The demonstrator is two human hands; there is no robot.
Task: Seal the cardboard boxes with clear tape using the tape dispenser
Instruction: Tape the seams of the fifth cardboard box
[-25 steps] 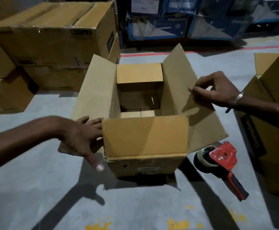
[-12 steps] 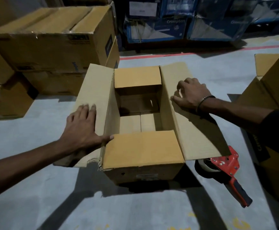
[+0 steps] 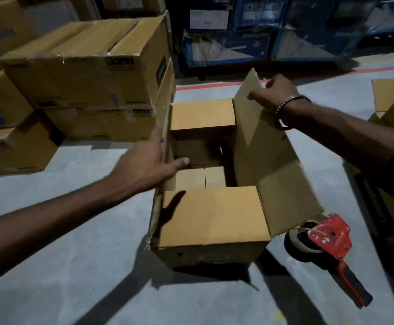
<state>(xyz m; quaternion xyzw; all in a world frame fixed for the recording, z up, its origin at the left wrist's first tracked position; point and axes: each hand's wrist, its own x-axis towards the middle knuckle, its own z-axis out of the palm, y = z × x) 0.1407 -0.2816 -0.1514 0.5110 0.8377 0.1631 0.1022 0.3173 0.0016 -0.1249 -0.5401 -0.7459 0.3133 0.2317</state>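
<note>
An open cardboard box (image 3: 211, 221) sits on the grey floor (image 3: 92, 266) in front of the person, its near and far short flaps folded inward and level, the inside dark, with a seam showing along the bottom. The left hand (image 3: 148, 165) lies flat against the outside of the left long flap (image 3: 164, 146), which stands nearly upright and edge-on; the fingers are straight and the thumb hooks over the flap's edge into the box. The right hand (image 3: 277, 92) takes the right long flap (image 3: 261, 146) at its far top corner, fingers curled around the edge, thumb on the inner face; that flap tilts up and outward. A metal bracelet (image 3: 285, 109) circles the right wrist. The red tape dispenser (image 3: 325, 245) lies on the floor just beside the box's near right corner, roll toward the box, dark handle pointing toward the person, untouched. Sealed brown cartons (image 3: 85, 73) are stacked at left; blue printed cartons (image 3: 238, 43) line the back.
</note>
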